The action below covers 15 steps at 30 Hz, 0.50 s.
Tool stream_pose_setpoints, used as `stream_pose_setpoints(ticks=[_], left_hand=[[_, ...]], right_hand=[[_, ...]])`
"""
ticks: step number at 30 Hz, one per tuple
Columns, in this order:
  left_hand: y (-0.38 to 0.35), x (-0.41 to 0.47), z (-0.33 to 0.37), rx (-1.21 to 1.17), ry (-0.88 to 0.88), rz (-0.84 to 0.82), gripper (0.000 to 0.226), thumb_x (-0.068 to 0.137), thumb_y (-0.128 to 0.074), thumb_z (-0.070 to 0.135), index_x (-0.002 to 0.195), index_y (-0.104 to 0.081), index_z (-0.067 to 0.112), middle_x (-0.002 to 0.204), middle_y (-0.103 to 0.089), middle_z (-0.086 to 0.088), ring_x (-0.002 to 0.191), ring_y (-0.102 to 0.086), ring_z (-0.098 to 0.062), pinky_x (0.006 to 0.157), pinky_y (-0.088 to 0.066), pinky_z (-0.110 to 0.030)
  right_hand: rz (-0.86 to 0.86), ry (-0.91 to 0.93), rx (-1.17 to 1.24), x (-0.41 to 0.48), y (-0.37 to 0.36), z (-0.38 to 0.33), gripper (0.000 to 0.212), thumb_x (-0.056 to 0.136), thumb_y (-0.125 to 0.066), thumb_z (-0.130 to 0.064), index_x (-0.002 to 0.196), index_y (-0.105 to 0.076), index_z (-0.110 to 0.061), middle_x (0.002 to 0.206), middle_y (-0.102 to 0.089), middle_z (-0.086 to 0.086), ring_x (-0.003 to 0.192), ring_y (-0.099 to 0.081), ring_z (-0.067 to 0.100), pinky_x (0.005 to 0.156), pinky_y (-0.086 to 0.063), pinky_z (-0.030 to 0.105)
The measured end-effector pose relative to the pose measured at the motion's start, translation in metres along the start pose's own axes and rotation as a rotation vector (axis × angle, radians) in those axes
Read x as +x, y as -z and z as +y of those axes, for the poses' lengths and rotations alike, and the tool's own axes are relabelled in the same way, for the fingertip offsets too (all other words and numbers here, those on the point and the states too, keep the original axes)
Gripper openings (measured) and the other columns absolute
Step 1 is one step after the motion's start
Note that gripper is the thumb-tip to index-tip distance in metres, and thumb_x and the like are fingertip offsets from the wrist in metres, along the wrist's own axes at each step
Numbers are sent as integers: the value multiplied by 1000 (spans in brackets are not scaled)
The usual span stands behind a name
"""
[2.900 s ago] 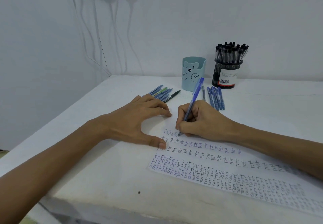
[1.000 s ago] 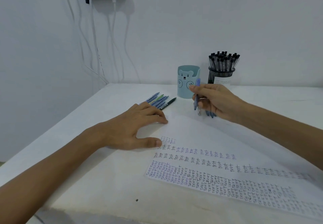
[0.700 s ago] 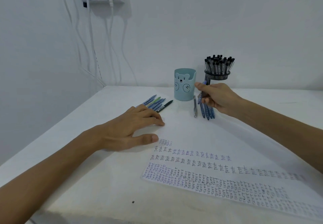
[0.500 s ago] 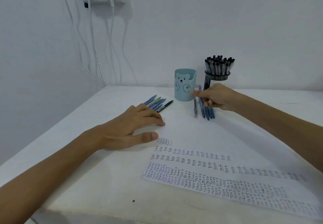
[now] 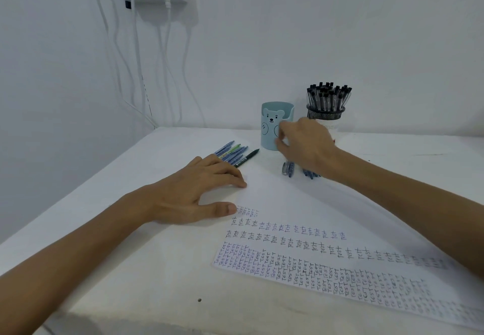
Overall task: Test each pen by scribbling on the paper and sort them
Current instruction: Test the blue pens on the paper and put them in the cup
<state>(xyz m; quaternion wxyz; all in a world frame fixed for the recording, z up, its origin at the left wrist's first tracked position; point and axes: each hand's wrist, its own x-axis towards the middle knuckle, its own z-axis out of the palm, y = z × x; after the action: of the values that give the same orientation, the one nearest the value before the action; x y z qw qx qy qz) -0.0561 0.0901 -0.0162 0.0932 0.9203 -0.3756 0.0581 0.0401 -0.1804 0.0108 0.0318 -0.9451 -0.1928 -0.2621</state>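
A white paper sheet (image 5: pixel 301 203) covered with rows of scribbled "test" lies on the table. My left hand (image 5: pixel 191 196) rests flat on its upper left corner, fingers spread. My right hand (image 5: pixel 306 149) hovers with relaxed fingers over a row of blue pens (image 5: pixel 288 169) beside the paper's far edge; it holds nothing and hides most of the row. A second group of pens (image 5: pixel 233 152), blue, green and one black, lies to the left behind my left hand. A black mesh holder (image 5: pixel 327 111) full of black-capped pens stands at the back.
A light-blue bear cup (image 5: pixel 269 125) stands just left of my right hand's fingertips, next to the mesh holder. The white table (image 5: pixel 131 256) meets the wall at the back and left. Chargers and white cables (image 5: pixel 162 60) hang on the wall.
My right hand lifted the blue pen off the paper, carried it back to the row by the cup, laid it down and let go. My left hand stayed on the paper.
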Motion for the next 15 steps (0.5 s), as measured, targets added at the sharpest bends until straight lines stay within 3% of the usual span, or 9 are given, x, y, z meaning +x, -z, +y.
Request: stream_pose_setpoints(ticks=[2,4,7,10,13,15], left_hand=[[0,0,0,6,-1,1,57,98,-41,70,142,-55,36,142,-46,26,136,-39,-10,108,-35,-40],[-1,0,0,5,-2,6,57,98,-42,71,141,-56,36,142,-47,26,136,-40,-10,107,-36,-41],[-1,0,0,2,-6,17,57,98,-43,71,141,-56,35,142,-47,26,136,-40,-9,107,-36,-40],[-1,1,0,13,-9,25,57,96,-48,71,140,-56,36,141,-47,27,135,-40,-7,107,-36,-38],[-1,2,1,30,-6,29,63,91,-53,77,140,-56,37,141,-48,27,136,-39,-7,109,-36,-36],[-1,2,1,37,-3,31,68,87,-54,81,140,-55,38,140,-48,28,136,-39,-5,110,-35,-34]], right_hand=[[3,223,61,1,-2,-14,21,101,-53,-26,112,-66,-14,106,-68,6,96,-65,29,70,-50,36],[-69,414,5,6,-8,-23,27,103,-50,-23,126,-63,-18,120,-60,2,104,-62,25,73,-52,39],[-98,518,-191,17,-21,-31,31,105,-44,-18,134,-56,-15,128,-51,5,112,-57,25,75,-55,42],[-107,606,-237,24,-25,-28,26,107,-44,-23,125,-59,-14,122,-53,5,109,-55,23,76,-57,43],[-75,766,-221,29,-19,-17,25,105,-47,-27,113,-64,-12,109,-60,7,98,-60,24,61,-55,39],[-20,773,-221,27,-16,-8,25,101,-45,-25,102,-64,-9,92,-62,8,83,-62,26,50,-51,37]])
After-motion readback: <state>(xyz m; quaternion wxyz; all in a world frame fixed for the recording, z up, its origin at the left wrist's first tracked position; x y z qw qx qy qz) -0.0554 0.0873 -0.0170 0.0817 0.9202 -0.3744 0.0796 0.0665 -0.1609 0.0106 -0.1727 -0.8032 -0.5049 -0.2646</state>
